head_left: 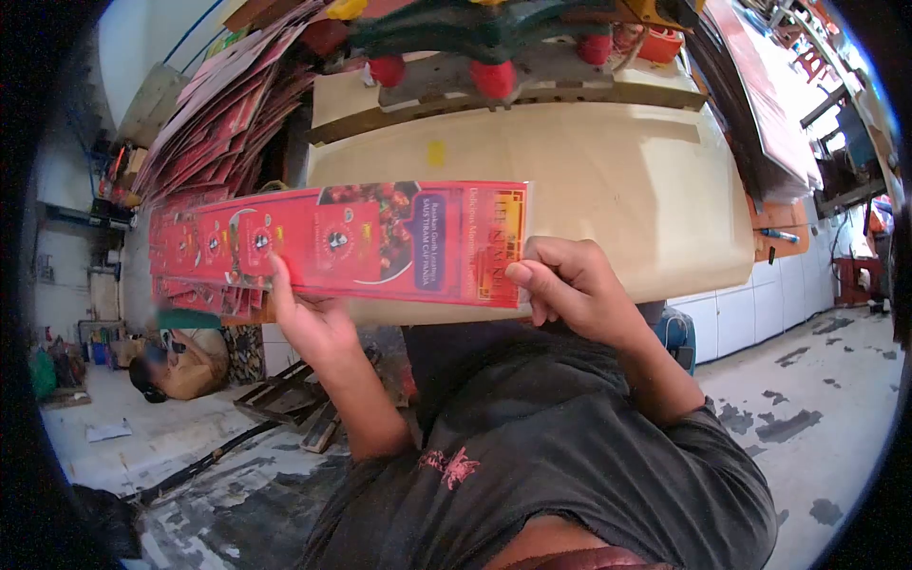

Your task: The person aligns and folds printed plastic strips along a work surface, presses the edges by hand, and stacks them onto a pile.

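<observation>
A long red printed plastic strip (361,247), with food pictures and lettering, is held up in front of me above the table. My right hand (570,285) pinches its right end between thumb and fingers. Below its lower edge, toward the middle, my left hand (313,323) supports it, the thumb on the printed face and the other fingers hidden behind. The strip stretches left over a pile of similar red printed sheets (204,293), so its far end is hard to separate from them.
Tan sheeting covers the worktable (627,180). Across its back stands a dark green machine (446,33) with red knobs. Stacks of red sheets (237,104) rise at left, more sheets (769,104) at right. A person (190,361) is low on the floor at left, near a wooden frame (294,394).
</observation>
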{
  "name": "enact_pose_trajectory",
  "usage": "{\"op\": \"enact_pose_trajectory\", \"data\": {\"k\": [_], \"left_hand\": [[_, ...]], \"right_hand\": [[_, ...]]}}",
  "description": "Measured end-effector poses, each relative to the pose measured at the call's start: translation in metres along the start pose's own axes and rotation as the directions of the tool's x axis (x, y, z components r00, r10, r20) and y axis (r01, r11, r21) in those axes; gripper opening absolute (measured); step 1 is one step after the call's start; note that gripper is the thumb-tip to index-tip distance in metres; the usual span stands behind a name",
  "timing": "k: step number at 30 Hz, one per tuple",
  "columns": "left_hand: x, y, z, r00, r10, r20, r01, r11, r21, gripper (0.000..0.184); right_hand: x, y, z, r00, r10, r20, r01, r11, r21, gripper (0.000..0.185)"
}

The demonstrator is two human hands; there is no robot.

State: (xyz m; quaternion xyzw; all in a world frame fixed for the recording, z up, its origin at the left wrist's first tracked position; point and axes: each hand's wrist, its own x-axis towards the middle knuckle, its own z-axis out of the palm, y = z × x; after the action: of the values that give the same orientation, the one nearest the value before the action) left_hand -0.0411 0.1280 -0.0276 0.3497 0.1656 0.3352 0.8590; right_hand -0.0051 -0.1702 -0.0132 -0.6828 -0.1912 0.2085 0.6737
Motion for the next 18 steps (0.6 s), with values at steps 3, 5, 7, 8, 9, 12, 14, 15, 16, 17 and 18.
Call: {"op": "enact_pose_trajectory", "data": {"k": [3,5,7,8,9,12,14,15,16,17,18], "left_hand": [[-0.007,-0.005,0.000,0.999,-0.045,0.002,0.044,0.996,0.080,0.033],[-0.009,-0.001,0.002,0.998,0.015,0.057,-0.020,0.996,0.082,0.033],[-0.008,0.006,0.011,0.991,0.102,0.082,-0.110,0.989,0.099,0.033],[-0.004,0.015,0.013,0.989,0.127,0.078,-0.133,0.987,0.089,0.033],[0.004,0.026,0.012,0.982,0.164,0.093,-0.173,0.979,0.109,0.034],[0.032,0.060,0.018,0.963,0.242,0.118,-0.255,0.961,0.108,0.032],[0.058,0.085,0.034,0.939,0.292,0.184,-0.317,0.940,0.129,0.031],[0.073,0.096,0.042,0.925,0.319,0.205,-0.348,0.929,0.127,0.030],[0.092,0.107,0.050,0.912,0.342,0.228,-0.376,0.918,0.126,0.029],[0.126,0.118,0.048,0.901,0.345,0.265,-0.379,0.921,0.091,0.029],[0.163,0.128,0.046,0.888,0.344,0.305,-0.377,0.925,0.054,0.029]], "right_hand": [[0.002,0.008,-0.003,0.995,0.022,-0.095,-0.024,0.999,-0.028,0.033],[0.004,0.006,-0.007,0.987,-0.093,-0.129,0.077,0.989,-0.125,0.032],[0.007,0.008,-0.017,0.964,-0.211,-0.164,0.173,0.960,-0.222,0.032],[0.008,0.012,-0.024,0.934,-0.233,-0.272,0.152,0.946,-0.286,0.032],[0.009,0.017,-0.031,0.890,-0.257,-0.378,0.123,0.931,-0.345,0.033],[0.011,0.027,-0.055,0.879,-0.216,-0.424,-0.007,0.885,-0.466,0.032],[0.009,0.040,-0.063,0.885,-0.226,-0.406,-0.027,0.848,-0.530,0.031],[0.009,0.043,-0.065,0.886,-0.224,-0.407,-0.065,0.808,-0.586,0.031],[0.009,0.042,-0.064,0.887,-0.233,-0.398,-0.052,0.807,-0.588,0.031],[0.008,0.042,-0.062,0.898,-0.197,-0.394,-0.055,0.838,-0.543,0.030],[0.006,0.041,-0.062,0.905,-0.161,-0.393,-0.061,0.867,-0.495,0.029]]}}
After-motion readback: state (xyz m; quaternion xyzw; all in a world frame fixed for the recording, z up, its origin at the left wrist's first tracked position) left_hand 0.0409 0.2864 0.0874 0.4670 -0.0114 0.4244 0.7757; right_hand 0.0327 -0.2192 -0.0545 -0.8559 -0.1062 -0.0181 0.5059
